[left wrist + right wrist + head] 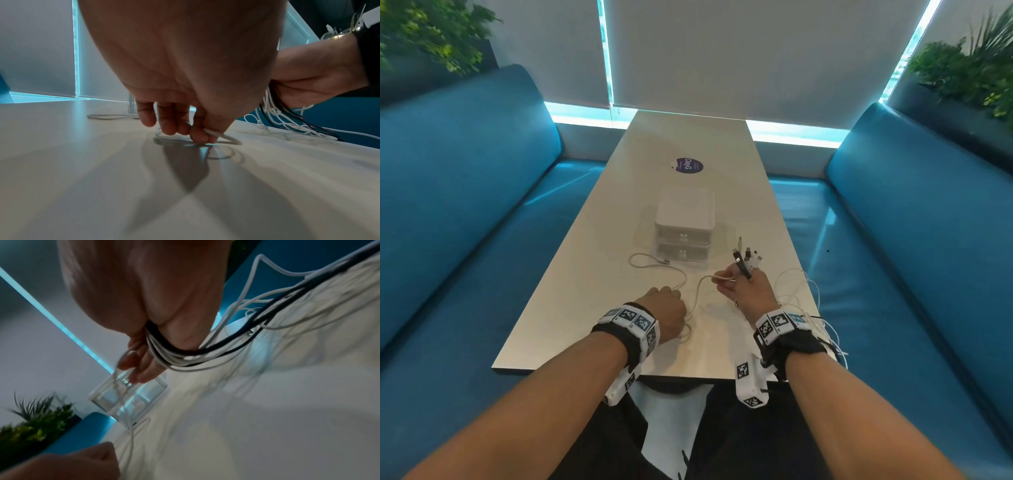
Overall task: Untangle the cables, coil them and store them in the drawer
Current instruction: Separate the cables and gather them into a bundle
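The right hand point(748, 289) grips a bundle of cables point(170, 356) — several white and at least one black — with the plug ends point(748, 255) fanned up past the fingers, above the table point(688, 137) toward its right edge. Gathering the plugs in one fist looks like a way to keep the ends sorted while the slack trails over the right edge and the near right corner. Thumb and forefinger of the same hand also pinch the end of a single white cable point(700, 287), apparently the one being freed.

The left hand point(666, 311), near the front edge, has its fingertips point(197, 134) curled down and pinching that cable where it loops on the table — probably anchoring it so the loops can be worked into a coil.

A pale cable point(654, 262) lies loose by itself just in front of the drawer unit point(684, 226), which stands mid-table with both drawers closed. Nothing seems stored yet; I judge the task at the untangling stage, with coiling barely begun.
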The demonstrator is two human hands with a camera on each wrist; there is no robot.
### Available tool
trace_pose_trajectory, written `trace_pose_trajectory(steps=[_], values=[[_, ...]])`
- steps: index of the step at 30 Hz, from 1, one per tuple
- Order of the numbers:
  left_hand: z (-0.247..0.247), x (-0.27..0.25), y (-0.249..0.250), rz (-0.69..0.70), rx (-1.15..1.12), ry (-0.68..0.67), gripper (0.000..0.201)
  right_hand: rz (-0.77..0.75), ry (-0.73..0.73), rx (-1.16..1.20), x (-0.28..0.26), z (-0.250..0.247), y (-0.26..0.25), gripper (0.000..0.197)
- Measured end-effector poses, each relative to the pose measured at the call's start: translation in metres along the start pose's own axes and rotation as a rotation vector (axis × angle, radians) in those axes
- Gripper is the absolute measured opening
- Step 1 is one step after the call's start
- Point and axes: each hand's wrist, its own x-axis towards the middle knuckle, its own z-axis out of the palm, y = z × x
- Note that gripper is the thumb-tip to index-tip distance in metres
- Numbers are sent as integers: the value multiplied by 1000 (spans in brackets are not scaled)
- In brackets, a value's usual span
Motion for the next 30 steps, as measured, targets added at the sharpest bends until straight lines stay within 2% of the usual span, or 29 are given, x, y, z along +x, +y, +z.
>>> trace_pose_trajectory(steps=[3, 6, 12, 18, 20, 23, 26, 30], values=[[3, 3, -1, -10, -25, 10, 32, -56, 6, 7, 1, 1, -8, 26], [6, 5, -3, -23, -38, 6, 32, -93, -8, -52, 1, 2, -9, 21], [7, 6, -2, -50, -63, -7, 31, -120, -97, -53, -3, -1, -3, 21], [1, 5, -9, -94, -165, -32, 28, -108, -104, 21, -5, -4, -8, 24], [1, 4, -13, -111, -156, -41, 29, -98, -97, -66, -6, -4, -10, 25], [-2, 3, -22, -139, -124, -34, 32, -71, -52, -340, -6, -7, -7, 23], [-8, -2, -39, -143, -72, 25, 33, -10, -12, -583, -3, -11, 3, 20], [-13, -5, -58, -149, 79, 179, 33, 55, 50, -615, -2, -10, 8, 22]])
